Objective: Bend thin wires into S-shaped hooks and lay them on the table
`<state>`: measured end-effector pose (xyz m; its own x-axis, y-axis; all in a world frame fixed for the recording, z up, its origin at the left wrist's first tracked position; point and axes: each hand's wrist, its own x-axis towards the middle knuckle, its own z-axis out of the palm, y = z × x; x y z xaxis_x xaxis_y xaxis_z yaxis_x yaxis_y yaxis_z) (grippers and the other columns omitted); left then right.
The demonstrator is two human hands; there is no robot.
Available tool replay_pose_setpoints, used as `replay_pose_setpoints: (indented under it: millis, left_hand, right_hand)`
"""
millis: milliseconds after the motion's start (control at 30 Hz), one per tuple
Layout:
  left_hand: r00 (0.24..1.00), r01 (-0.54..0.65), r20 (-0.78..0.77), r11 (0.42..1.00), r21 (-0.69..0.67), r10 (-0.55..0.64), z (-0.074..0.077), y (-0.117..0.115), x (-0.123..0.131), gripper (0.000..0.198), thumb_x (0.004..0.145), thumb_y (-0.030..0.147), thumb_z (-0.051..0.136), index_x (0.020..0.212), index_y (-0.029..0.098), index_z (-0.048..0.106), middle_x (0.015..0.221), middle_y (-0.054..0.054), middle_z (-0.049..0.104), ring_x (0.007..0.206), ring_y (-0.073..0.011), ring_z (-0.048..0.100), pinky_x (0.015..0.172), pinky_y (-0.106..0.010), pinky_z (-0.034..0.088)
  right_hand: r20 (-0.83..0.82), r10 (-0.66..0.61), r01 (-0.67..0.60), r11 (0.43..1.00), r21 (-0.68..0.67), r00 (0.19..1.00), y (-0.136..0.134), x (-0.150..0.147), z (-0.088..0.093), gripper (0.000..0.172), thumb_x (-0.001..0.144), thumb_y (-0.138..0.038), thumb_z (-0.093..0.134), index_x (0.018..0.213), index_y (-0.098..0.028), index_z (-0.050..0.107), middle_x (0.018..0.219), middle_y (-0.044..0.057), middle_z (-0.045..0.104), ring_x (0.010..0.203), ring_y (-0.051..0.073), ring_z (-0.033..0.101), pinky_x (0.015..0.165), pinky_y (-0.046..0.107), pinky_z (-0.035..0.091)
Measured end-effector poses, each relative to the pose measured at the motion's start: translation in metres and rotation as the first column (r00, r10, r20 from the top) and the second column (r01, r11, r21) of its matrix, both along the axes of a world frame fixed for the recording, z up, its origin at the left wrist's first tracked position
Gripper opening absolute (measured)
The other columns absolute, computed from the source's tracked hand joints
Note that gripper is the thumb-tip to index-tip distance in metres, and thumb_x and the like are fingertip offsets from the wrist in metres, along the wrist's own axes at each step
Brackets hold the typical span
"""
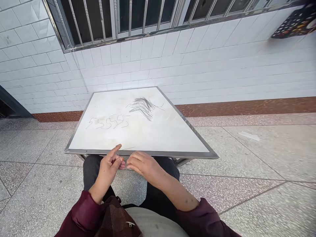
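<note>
My left hand (110,165) is just in front of the table's near edge, thumb and fingers pinched together and the index finger stretched up. A thin wire (118,153) shows faintly at its fingers, and there is a small orange spot at the thumb tip. Close beside it on the right, my right hand (144,165) has its fingers curled and closed; what they hold is hidden. On the white tabletop (170,138) lies a pile of thin dark wires (143,107). Left of it is a row of several curved, bent wires (112,121). One short wire (128,148) rests near the front edge.
The table has a metal rim (187,121) and stands close to a white tiled wall (138,69). Above are window bars (130,19). A cord (81,74) hangs at the left. A pale strip (249,136) lies on the floor, and a patterned dark item (293,23) is at upper right.
</note>
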<state>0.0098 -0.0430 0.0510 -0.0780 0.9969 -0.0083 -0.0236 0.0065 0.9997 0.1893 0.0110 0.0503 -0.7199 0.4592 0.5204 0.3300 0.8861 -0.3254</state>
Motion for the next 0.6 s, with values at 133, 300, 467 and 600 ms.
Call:
replay_pose_setpoints:
  millis: [133,300,467,600]
  left_hand:
    - [0.999,0.035,0.018,0.999,-0.009,-0.035,-0.0008,0.0001,0.0003,0.064,0.081,0.035,0.067,0.139,0.016,0.048,0.072,0.000,0.064,0.065,-0.0133,0.061,0.067,-0.028,0.052]
    - [0.998,0.057,0.036,0.998,0.023,-0.058,-0.0032,0.0008,0.0020,0.069,0.078,0.032,0.070,0.140,0.016,0.046,0.068,0.003,0.061,0.064,-0.0116,0.058,0.066,-0.025,0.049]
    - [0.996,0.032,0.087,0.999,-0.001,-0.032,-0.0024,0.0009,0.0023,0.073,0.077,0.031,0.072,0.143,0.018,0.042,0.071,0.003,0.061,0.065,-0.0115,0.059,0.070,-0.027,0.050]
    - [0.989,0.052,0.136,0.999,-0.015,-0.049,-0.0007,0.0018,0.0020,0.080,0.074,0.029,0.074,0.144,0.015,0.038,0.068,0.003,0.061,0.065,-0.0114,0.058,0.068,-0.026,0.049]
  right_hand:
    - [-0.025,0.004,-0.004,1.000,-0.005,1.000,0.0015,-0.0005,-0.0029,0.013,0.095,-0.023,0.053,0.087,-0.019,0.062,0.080,0.003,0.061,0.074,0.015,0.057,0.067,0.028,0.047]
    - [-0.022,-0.013,0.013,1.000,-0.002,1.000,0.0037,0.0017,-0.0047,0.012,0.094,-0.026,0.056,0.086,-0.019,0.061,0.078,0.003,0.061,0.073,0.015,0.058,0.066,0.028,0.046]
    - [-0.052,-0.049,0.046,0.997,-0.057,0.997,0.0059,0.0068,-0.0004,0.004,0.091,-0.021,0.060,0.094,-0.020,0.058,0.083,0.003,0.063,0.076,0.016,0.059,0.068,0.029,0.048]
    - [-0.060,-0.069,0.063,0.993,-0.096,0.996,0.0057,0.0088,0.0012,0.011,0.091,-0.017,0.060,0.100,-0.020,0.055,0.084,0.003,0.062,0.077,0.016,0.062,0.069,0.029,0.051]
